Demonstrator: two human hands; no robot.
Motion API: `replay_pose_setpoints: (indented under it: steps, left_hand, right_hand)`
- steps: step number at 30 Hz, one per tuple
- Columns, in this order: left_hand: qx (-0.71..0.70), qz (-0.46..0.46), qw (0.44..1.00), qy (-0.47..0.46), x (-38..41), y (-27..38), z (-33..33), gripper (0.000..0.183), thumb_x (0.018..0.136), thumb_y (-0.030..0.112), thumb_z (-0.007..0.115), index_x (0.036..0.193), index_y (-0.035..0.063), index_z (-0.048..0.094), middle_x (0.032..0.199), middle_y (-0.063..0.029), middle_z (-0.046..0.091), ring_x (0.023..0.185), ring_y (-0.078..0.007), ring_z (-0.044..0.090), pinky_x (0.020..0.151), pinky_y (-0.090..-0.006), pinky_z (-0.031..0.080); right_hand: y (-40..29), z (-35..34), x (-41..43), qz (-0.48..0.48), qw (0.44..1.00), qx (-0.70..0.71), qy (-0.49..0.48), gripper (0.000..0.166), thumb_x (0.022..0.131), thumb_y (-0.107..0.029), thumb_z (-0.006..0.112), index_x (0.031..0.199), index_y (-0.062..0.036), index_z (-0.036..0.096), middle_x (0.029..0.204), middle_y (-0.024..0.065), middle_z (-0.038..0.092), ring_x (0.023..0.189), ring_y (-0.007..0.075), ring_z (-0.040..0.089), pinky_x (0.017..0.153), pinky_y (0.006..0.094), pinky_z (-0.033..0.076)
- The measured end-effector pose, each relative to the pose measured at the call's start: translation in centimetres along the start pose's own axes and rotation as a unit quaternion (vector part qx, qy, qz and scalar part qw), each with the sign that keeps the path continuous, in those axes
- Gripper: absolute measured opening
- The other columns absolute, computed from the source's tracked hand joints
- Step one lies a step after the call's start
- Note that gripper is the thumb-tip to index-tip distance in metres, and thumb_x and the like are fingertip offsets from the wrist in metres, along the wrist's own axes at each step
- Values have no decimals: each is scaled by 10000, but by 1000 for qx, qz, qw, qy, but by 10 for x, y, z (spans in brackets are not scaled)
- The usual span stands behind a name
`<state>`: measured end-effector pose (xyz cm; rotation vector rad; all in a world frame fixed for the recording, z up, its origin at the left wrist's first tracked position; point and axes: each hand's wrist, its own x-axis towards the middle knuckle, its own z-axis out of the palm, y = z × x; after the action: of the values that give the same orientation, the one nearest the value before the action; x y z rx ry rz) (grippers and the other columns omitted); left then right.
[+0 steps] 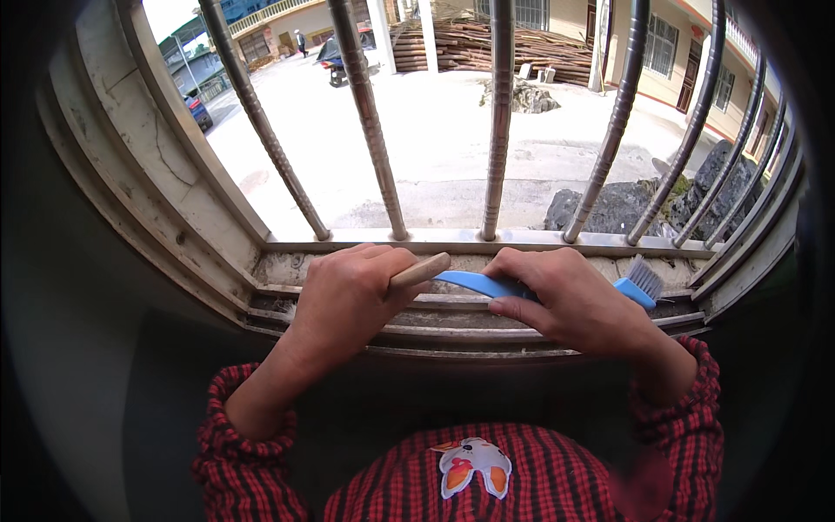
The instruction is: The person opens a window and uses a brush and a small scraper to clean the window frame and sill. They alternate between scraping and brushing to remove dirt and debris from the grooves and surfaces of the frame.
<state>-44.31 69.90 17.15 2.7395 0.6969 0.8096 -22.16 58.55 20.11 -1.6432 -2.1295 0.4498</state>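
Observation:
My left hand [355,307] is closed around a wooden handle [421,271], whose rounded end sticks out past my thumb towards the right. The working end of that tool is hidden by the hand; a few pale bristles [285,309] show beside my wrist, and I cannot tell whether they belong to it. My right hand [567,293] grips a blue plastic brush [473,282] by its handle. Its head with grey bristles [642,277] points up beyond the right wrist. Both hands are above the window sill tracks [456,334], and the blue handle's tip nearly meets the wooden one.
Upright metal security bars [501,130] rise from a metal bottom rail [450,240] just beyond my hands. Window frame sides [150,130] close in at left and right. Outside are rocks [607,205], stacked poles [483,46], a parked vehicle [336,68] and a distant person [300,42].

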Motion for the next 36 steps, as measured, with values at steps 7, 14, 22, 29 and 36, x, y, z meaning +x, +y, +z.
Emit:
replay_pose_setpoints:
  steps: [7,14,22,29,36]
  left_hand:
    - [65,-64,996,-11,-82,11,-19,133,808,176,743,833,68,670,743,-84,653,699,-274,650,607,-359,518]
    - [165,-448,861,-175,-212,-43,-70,434,911,366,650,1300,180,601,1074,-100,705,977,-336,662,819,-421,518]
    - [-82,-287,939,171,-100,2,-105,312,873,251,744,1047,-6,717,886,-100,730,810,-136,681,733,-257,549]
    - [118,-32,991,-56,-13,-44,-92,268,817,126,752,1079,82,723,990,-94,714,885,-214,685,793,-310,552]
    - [345,-104,888,-287,15,-109,-74,208,850,265,708,1030,162,728,923,-93,702,842,-288,666,748,-382,535]
  right_hand:
    - [-3,14,-26,-38,999,7,-36,224,877,-140,660,1018,10,572,892,205,635,810,394,641,717,450,507]
    - [31,25,-83,34,987,0,155,296,800,-15,717,1077,31,621,945,209,663,836,384,665,721,400,528]
    - [75,53,-97,43,965,-14,258,301,833,-19,694,1114,45,609,924,211,648,790,381,651,697,395,514]
    - [81,63,-99,-8,955,-33,295,341,810,16,703,1136,49,607,908,212,639,775,378,649,672,404,514]
    - [86,66,-98,-31,951,-57,301,382,783,42,710,1147,61,594,876,209,626,746,373,639,643,414,507]
